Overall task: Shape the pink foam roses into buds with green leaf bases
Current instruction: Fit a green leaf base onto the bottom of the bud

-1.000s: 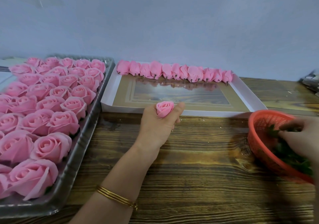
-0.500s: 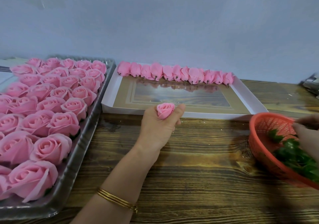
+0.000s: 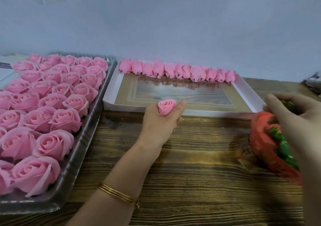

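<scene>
One rose bud (image 3: 167,107) sits upright in the left hand (image 3: 159,123), petals pointing up, the grip clamped on it with thumb and curled fingers around its lower half. That hand hovers over the desk (image 3: 191,173) just in front of the near wall of a shallow white box (image 3: 217,113). Thin gold bangles (image 3: 119,194) circle the left wrist.

Along the far wall of the box lies a row of finished buds (image 3: 175,71), side by side and touching, their short dark stems pointing toward the camera. The glossy floor of the box mirrors them.

To the left, a clear plastic tray (image 3: 81,158) is packed with open pink foam roses (image 3: 52,104), standing in close rows.

At the right edge, the right hand (image 3: 295,118) is blurred above a red basket (image 3: 260,138) tilted on the desk, with green leaf bases (image 3: 281,147) heaped inside. Its fingers are curled and a bit of green (image 3: 289,106) shows among them, but the blur hides whether this grip is clamped on it. A grey object (image 3: 312,83) at the far right is too smeared to name.
</scene>
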The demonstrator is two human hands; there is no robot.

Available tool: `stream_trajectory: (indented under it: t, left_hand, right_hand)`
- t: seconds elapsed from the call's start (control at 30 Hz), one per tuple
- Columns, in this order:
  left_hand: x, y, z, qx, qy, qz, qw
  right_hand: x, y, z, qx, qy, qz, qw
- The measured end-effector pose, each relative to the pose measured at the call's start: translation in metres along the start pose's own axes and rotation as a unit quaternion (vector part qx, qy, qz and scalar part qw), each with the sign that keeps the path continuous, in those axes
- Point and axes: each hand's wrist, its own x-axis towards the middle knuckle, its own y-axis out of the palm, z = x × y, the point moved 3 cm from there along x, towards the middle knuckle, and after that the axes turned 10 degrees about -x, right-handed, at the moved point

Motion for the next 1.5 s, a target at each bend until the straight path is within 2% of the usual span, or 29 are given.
stream_trajectory:
  t: [0.07,0.13,0.2,0.47,0.73,0.9,1.1,1.23,1.4,1.5]
  left_hand:
    - [0.0,0.0,0.0,0.0,-0.004,-0.003,1.0]
    - [0.001,0.0,0.001,0.001,-0.011,-0.003,1.0]
    - [0.001,0.0,0.001,-0.001,-0.014,-0.003,1.0]
    - [0.002,-0.001,0.003,-0.018,-0.004,0.012,1.0]
    - [0.006,0.001,0.003,-0.072,-0.01,-0.01,0.997]
    - [0.005,0.0,-0.001,-0.099,-0.017,-0.012,0.995]
    - [0.006,-0.002,-0.001,-0.095,-0.008,-0.034,0.995]
    - [0.008,-0.003,0.0,-0.104,-0.017,-0.035,0.994]
    - [0.008,-0.001,0.002,-0.106,-0.025,-0.019,0.994]
    - [0.007,0.002,0.001,-0.117,-0.025,0.0,0.993]
  right_hand:
    - [0.0,0.018,0.008,0.126,0.0,0.042,0.991]
    - [-0.005,0.037,0.012,0.276,0.061,0.113,0.952]
    - [-0.011,0.051,0.019,0.36,0.131,0.158,0.91]
    - [-0.039,0.097,0.022,0.429,0.236,0.303,0.818]
    - [-0.047,0.112,0.019,0.471,0.283,0.343,0.762]
    - [-0.049,0.115,0.017,0.459,0.253,0.374,0.765]
    - [-0.056,0.115,0.017,0.353,0.176,0.386,0.834]
    - [-0.062,0.117,0.019,0.359,0.158,0.367,0.844]
    - [-0.069,0.125,0.018,0.311,0.138,0.342,0.876]
    - [-0.071,0.129,0.019,0.32,0.134,0.332,0.877]
